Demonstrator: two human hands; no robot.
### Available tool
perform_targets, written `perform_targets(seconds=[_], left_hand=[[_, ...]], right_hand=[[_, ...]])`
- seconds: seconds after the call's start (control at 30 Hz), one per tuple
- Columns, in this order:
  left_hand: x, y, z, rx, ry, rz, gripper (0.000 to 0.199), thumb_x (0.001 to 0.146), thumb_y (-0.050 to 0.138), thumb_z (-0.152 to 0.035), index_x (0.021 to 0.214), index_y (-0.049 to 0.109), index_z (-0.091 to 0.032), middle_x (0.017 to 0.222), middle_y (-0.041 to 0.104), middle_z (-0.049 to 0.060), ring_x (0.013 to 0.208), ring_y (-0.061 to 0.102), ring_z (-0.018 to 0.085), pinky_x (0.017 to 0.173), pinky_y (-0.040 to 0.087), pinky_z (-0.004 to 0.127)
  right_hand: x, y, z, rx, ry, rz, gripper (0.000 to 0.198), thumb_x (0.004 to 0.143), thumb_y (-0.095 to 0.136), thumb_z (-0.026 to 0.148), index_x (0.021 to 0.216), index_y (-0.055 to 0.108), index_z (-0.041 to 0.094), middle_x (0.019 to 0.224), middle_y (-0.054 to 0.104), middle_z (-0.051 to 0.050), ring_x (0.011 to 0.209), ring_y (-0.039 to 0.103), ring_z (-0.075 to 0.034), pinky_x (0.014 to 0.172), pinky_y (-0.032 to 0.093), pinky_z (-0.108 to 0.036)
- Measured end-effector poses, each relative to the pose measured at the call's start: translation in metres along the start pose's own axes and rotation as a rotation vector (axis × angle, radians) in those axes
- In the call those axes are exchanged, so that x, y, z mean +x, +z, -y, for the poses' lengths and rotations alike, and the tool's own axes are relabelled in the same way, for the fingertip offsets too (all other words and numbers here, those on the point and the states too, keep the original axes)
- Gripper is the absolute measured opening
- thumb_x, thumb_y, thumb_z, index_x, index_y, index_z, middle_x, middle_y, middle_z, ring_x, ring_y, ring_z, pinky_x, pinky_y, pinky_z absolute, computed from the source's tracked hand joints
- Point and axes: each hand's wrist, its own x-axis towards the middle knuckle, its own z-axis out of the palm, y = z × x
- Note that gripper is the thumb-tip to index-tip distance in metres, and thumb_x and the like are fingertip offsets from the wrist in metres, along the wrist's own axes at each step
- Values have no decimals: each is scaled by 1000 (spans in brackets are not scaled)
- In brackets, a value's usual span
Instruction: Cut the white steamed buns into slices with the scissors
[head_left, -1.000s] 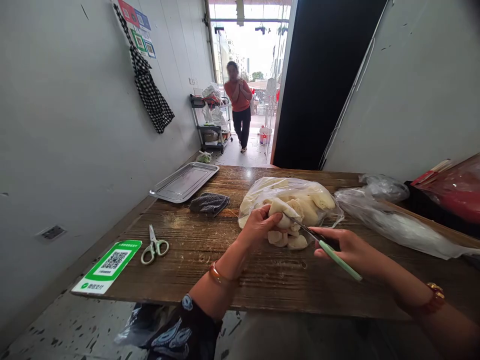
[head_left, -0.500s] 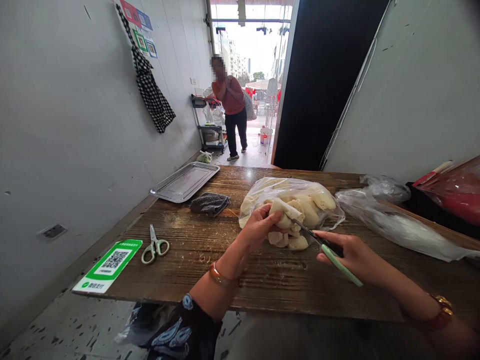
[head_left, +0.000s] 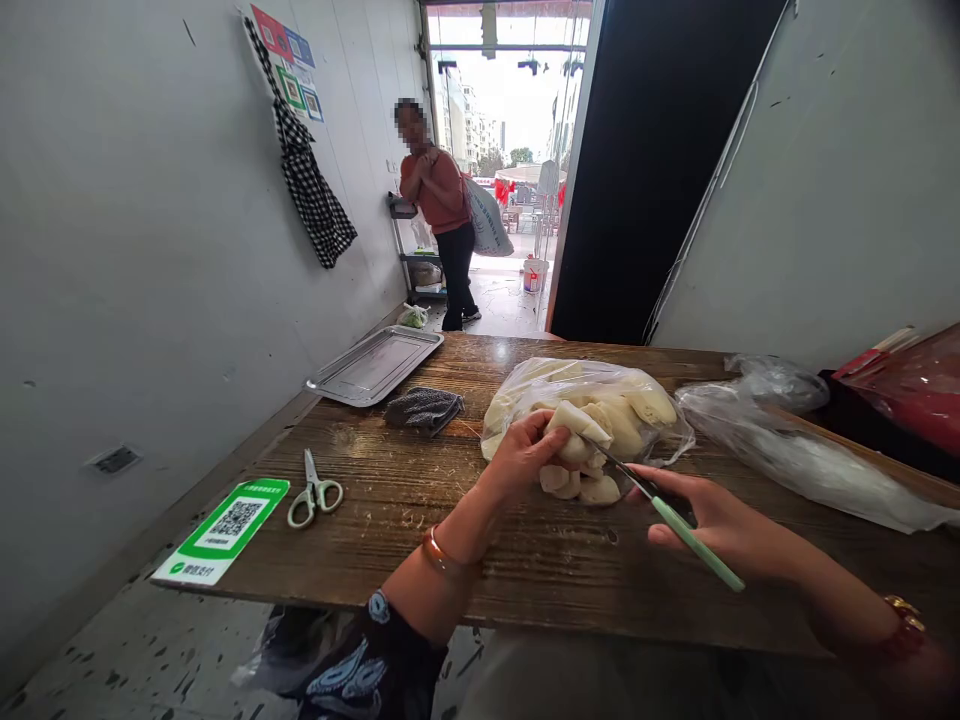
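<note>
My left hand (head_left: 531,445) is closed around a pale steamed bun (head_left: 574,425), thumb on its near side, in front of a clear plastic bag (head_left: 517,385) full of such buns. In my right hand (head_left: 701,510) is a pair of green-handled scissors (head_left: 694,540). Their dark blades slant up to the left, with the tips against the held bun; whether they cut into it is hard to see. Several bun pieces (head_left: 598,490) lie just below my left hand, at the bag's mouth.
Left on the wooden table (head_left: 450,550) are small scissors (head_left: 315,490), a green QR-code card (head_left: 225,530), a dark grey cloth (head_left: 424,408) and a metal tray (head_left: 375,365). Plastic bags (head_left: 810,450) lie right. A person (head_left: 442,210) carrying a sack (head_left: 489,220) stands near the doorway.
The green handle of the scissors in my right hand has swung lower and to the right, and that hand's fingers are spread wider. The person near the doorway has moved left and closer.
</note>
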Motion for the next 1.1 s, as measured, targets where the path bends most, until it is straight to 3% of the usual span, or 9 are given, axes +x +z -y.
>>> perform_targets(seconds=[0.23,0.57,0.77,1.1], left_hand=[[0,-3,5,186,-52,9,53,72,76,-52,108,65,-15,84,70,4,66,67,16,59,53,25],[0,-1,-1,115,-46,3,48,73,76,-52,100,67,-13,83,68,4,64,65,15,60,54,27],[-1,0,-3,215,-27,4,49,74,75,-53,101,68,-13,83,68,4,63,65,15,58,53,26],[0,0,-1,290,-25,-3,43,75,71,-54,92,67,-15,74,65,1,58,63,14,51,48,23]], right_hand=[[10,3,4,-59,-9,-49,82,75,71,53,144,52,12,120,73,-11,108,66,-34,98,51,-45],[13,3,3,-26,-33,-107,73,75,74,48,138,59,14,113,76,-10,103,68,-32,94,52,-44],[15,3,8,-45,-24,-93,79,73,75,50,142,55,14,116,75,-11,106,67,-34,95,51,-44],[23,8,2,-81,-56,-125,67,78,70,50,133,63,13,120,74,-13,108,68,-36,96,52,-47]])
